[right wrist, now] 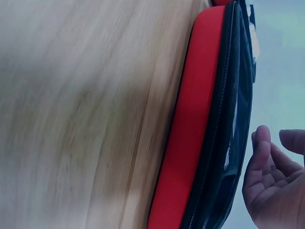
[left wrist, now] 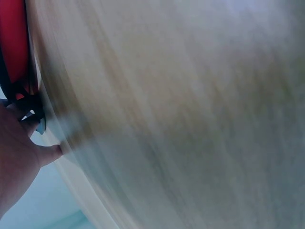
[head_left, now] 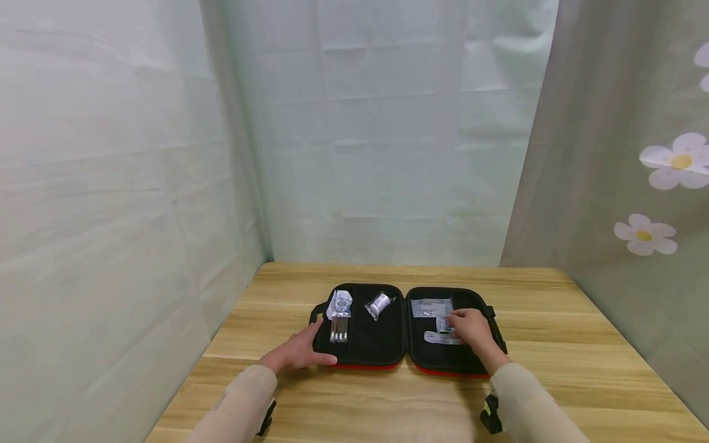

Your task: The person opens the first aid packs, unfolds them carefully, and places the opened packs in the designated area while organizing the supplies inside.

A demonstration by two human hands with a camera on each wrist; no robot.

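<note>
A red zip case (head_left: pixel 376 346) with a black inside lies unfolded on the table, and its contents suggest a first-aid kit. My left hand (head_left: pixel 299 349) rests against its left side by the handle, thumb spread along the front edge. Over the right half hovers my right hand (head_left: pixel 472 327), fingers bent near a small blue-and-white packet (head_left: pixel 442 325). In the right wrist view, a gap separates that hand's thumb and fingers (right wrist: pixel 261 150), with nothing seen between them. Flat clear packets, one at the back (head_left: pixel 431 307) and one in front (head_left: pixel 437 338), lie beside it.
The case's left half holds a wrapped bandage-like roll (head_left: pixel 380 304), a packet of several thin sticks (head_left: pixel 339 329) and a round clear-wrapped item (head_left: pixel 343 300). Beneath is a wood-grain table (head_left: pixel 554 344). Pale curtains (head_left: pixel 388 154) hang behind and at both sides.
</note>
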